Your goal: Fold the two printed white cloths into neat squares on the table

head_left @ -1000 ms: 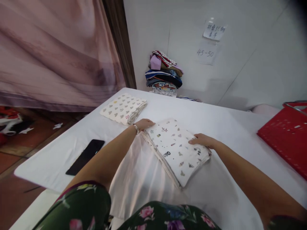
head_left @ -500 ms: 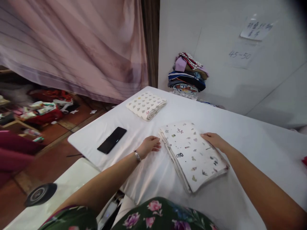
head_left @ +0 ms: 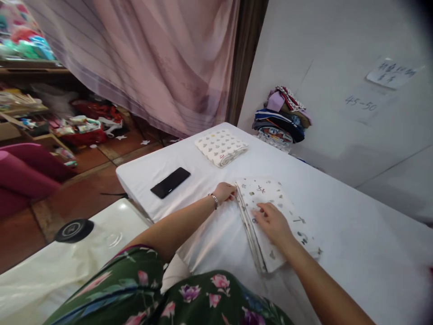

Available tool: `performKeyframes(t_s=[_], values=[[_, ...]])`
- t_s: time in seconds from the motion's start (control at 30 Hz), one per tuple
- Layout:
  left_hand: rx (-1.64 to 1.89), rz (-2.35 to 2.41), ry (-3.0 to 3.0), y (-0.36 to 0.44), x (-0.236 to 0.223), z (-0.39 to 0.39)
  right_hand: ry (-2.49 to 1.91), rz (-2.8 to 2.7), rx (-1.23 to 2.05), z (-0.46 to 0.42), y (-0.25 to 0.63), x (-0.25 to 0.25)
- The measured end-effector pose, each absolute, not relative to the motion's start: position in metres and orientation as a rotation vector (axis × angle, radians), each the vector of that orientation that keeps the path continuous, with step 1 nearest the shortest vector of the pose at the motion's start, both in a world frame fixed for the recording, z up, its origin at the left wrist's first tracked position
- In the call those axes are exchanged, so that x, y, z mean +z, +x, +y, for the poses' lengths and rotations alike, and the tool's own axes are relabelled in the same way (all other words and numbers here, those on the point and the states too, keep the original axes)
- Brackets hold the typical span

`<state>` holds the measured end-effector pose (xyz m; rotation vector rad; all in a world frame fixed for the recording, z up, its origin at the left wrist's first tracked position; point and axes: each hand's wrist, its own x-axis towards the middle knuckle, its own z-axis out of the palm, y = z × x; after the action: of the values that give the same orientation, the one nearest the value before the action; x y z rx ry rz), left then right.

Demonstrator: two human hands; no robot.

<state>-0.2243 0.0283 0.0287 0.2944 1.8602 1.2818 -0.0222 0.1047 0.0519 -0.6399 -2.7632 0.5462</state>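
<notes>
Light is med. bright & rather even; its source is out of view. The counter [head_left: 345, 225] is the brightest area, w/ a faint pinkish sheen on its front side. The wall [head_left: 324, 36] looks grey, w/ a soft shadow on its lower part. The phone [head_left: 171, 182] has a small glint at its edge, & the cream surface [head_left: 30, 271] at lower L shows small glare spots. Below the curtain [head_left: 162, 58] it is quite dim. Upper L corner is blurred; upper R corner becomes black. Wide lens stretches the edges, esp. the R forearm [head_left: 321, 275]. Writing on the paper sign [head_left: 390, 72] is soft, also the small prints on the folded cloth [head_left: 270, 194].
</notes>
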Motion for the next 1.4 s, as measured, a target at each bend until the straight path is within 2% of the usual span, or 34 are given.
performKeyframes(t_s=[0.23,0.87,1.17,1.4], values=[[1.286,1.920,0.300,-0.234,0.028,0.032,-0.782,-3.024,0.367,0.084,-0.038,0.044],[1.220,2.225,0.498,-0.236,0.002,0.043,-0.670,-2.934,0.569,0.085,-0.039,0.033],[1.186,2.202,0.466,-0.234,0.012,0.036,-0.694,-2.936,0.608,0.075,-0.037,0.025],[1.257,2.016,0.353,-0.207,0.030,0.001,-0.678,-2.732,0.784,0.104,-0.014,0.045]])
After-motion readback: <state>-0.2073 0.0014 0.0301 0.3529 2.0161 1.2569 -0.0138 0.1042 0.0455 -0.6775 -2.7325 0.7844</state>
